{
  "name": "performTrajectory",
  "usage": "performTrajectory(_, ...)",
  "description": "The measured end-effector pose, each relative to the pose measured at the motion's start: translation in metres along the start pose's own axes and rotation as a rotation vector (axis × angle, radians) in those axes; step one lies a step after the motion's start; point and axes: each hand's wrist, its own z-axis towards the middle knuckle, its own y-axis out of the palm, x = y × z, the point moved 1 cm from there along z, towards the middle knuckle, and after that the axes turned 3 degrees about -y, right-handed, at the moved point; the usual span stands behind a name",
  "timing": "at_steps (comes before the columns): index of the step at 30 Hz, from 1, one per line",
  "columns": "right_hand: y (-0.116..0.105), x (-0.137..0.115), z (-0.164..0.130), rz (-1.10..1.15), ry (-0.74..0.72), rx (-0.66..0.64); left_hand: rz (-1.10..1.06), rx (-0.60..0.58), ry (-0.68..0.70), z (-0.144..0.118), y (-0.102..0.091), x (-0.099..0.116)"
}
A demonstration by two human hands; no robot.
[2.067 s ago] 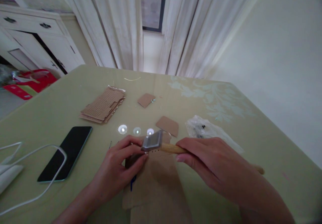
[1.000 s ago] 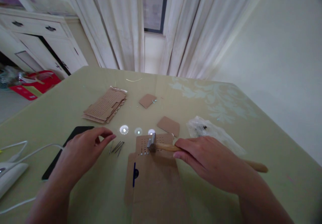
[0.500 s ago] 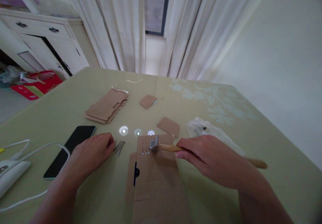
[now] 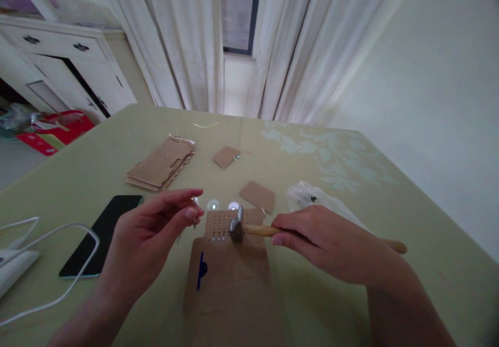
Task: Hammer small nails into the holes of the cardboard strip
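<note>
Gripping the hammer point(image 4: 249, 229) by its wooden handle, the right hand point(image 4: 331, 243) rests its metal head on the cardboard point(image 4: 230, 274), beside the rows of holes. Left of the cardboard, the left hand point(image 4: 150, 232) pinches a nail point(image 4: 194, 213) between thumb and fingertip.

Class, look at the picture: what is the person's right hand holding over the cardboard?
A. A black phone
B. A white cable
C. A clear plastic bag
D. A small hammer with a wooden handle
D. The right hand grips the wooden handle of a small hammer, whose metal head sits over the punched cardboard; the phone lies untouched on the table.
</note>
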Motion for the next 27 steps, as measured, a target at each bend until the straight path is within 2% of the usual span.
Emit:
performTrajectory(3, -0.001, 0.001, 0.0, 0.03, -0.004, -0.014, -0.003, -0.046, 0.058, -0.004, 0.017, 0.002)
performTrajectory(6, -0.002, 0.001, 0.0, 0.068, -0.026, -0.046, 0.036, -0.069, 0.087, -0.005, 0.024, -0.017)
performTrajectory(10, -0.002, 0.002, -0.002, 0.101, -0.043, -0.075, 0.035, -0.226, 0.073, -0.01, 0.026, -0.036)
performTrajectory(14, -0.001, 0.002, -0.004, 0.113, -0.053, -0.088, 0.088, -0.304, 0.159, -0.012, 0.03, -0.032)
performTrajectory(22, 0.0, 0.004, -0.003, 0.138, -0.048, -0.119, 0.089, -0.337, 0.238, -0.01, 0.03, -0.026)
performTrajectory(27, -0.002, 0.003, -0.003, 0.146, -0.031, -0.124, 0.093, -0.35, 0.239, -0.01, 0.03, -0.025)
